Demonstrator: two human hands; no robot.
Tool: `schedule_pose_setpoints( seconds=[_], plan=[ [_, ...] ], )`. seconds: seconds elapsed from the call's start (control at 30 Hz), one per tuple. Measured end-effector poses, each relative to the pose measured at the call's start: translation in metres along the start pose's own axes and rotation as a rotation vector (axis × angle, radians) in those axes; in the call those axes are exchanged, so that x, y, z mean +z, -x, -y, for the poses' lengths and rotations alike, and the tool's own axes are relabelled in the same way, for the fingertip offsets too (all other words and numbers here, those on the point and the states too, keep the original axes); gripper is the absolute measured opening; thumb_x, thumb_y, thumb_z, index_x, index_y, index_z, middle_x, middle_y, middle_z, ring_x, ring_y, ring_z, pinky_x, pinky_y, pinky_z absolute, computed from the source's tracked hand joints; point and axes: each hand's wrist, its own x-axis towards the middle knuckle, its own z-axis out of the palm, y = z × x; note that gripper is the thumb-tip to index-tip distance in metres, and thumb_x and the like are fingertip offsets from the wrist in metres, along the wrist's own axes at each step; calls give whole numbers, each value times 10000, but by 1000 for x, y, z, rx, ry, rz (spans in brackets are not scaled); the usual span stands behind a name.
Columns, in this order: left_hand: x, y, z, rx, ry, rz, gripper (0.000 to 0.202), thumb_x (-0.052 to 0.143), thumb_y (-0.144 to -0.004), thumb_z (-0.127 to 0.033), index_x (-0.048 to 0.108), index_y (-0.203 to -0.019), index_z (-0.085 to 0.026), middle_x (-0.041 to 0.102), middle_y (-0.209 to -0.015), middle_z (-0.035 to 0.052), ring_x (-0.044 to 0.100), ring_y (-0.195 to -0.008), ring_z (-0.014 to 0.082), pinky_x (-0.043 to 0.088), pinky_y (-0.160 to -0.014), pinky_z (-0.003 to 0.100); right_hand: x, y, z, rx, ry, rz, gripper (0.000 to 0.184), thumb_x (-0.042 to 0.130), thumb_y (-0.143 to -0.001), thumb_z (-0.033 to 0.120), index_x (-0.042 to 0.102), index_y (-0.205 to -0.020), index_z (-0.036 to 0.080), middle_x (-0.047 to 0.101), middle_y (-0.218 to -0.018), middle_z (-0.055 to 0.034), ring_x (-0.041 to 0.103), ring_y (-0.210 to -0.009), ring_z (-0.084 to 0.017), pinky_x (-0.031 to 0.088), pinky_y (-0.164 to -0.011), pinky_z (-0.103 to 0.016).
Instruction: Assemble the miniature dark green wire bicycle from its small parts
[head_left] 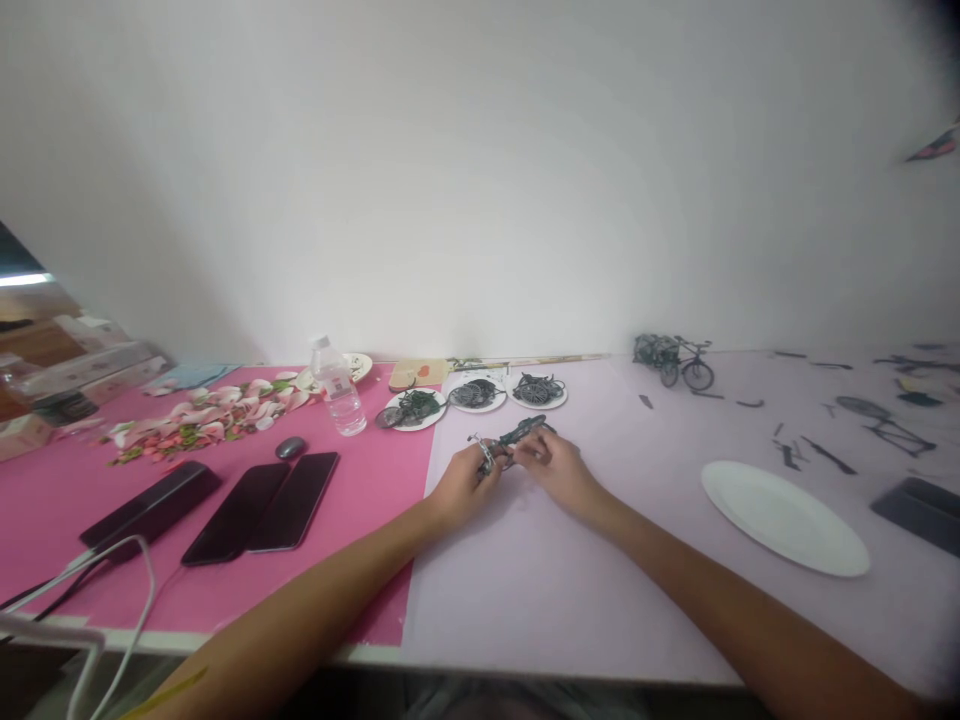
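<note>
Just below the three small plates (475, 393), left hand (466, 485) and right hand (559, 470) both pinch a small, dark, spindly metal bicycle frame (519, 434).

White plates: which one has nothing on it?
The large white plate on the right, near the table's front edge. The three small plates in a row beyond the hands all hold dark metal parts.

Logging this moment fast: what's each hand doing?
Left hand: closed on the small bike frame.
Right hand: closed on the same frame.
</note>
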Motion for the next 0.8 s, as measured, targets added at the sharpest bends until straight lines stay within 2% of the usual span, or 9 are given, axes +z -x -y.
schedule_pose_setpoints(
  seconds=[0.2, 0.33, 0.47, 0.63, 0.8],
  plan=[
    [3, 1, -1, -34, 34, -18, 287, 475, -1051, -386, 664, -1020, -173, 678, -902, 52, 587, -780, 181, 429, -745, 287, -1, -1, -5, 50, -27, 6, 352, 705, -862, 456, 449, -765, 236, 692, -874, -43, 684, -782, -227, 512, -622, -300],
    [3, 1, 0, -47, 74, -19, 291, 479, -1050, -397, 666, -1074, -175, 697, -969, 64, 608, -832, 188, 455, -784, 292, -1, 0, -4, 48, 1, -19, 322, 700, -863, 478, 509, -795, 229, 660, -879, -46, 671, -783, -226, 521, -613, -301],
    [4, 1, 2, -49, 138, -29, 316, 502, -1039, -424, 654, -1145, -169, 706, -1025, 87, 637, -913, 206, 490, -815, 294, -1, 1, -2, 35, 73, -36, 320, 687, -863, 464, 483, -776, 234, 628, -861, -33, 622, -728, -205, 525, -625, -319],
    [5, 0, 7, -72, 156, -41, 340, 517, -1028, -461, 649, -1123, -162, 695, -979, 79, 633, -876, 192, 502, -795, 286, -1, 2, 1, 41, 112, -26, 319, 674, -866, 443, 455, -763, 235, 632, -885, -39, 633, -790, -218, 526, -667, -323],
    [6, -1, 11, -115, 206, -69, 374, 530, -1017, -511, 632, -1087, -158, 697, -959, 74, 631, -857, 188, 504, -787, 292, -1, 2, 7, -25, 145, -4, 348, 641, -899, 389, 365, -746, 242, 646, -871, -26, 623, -822, -214, 482, -742, -325]
  ],
)
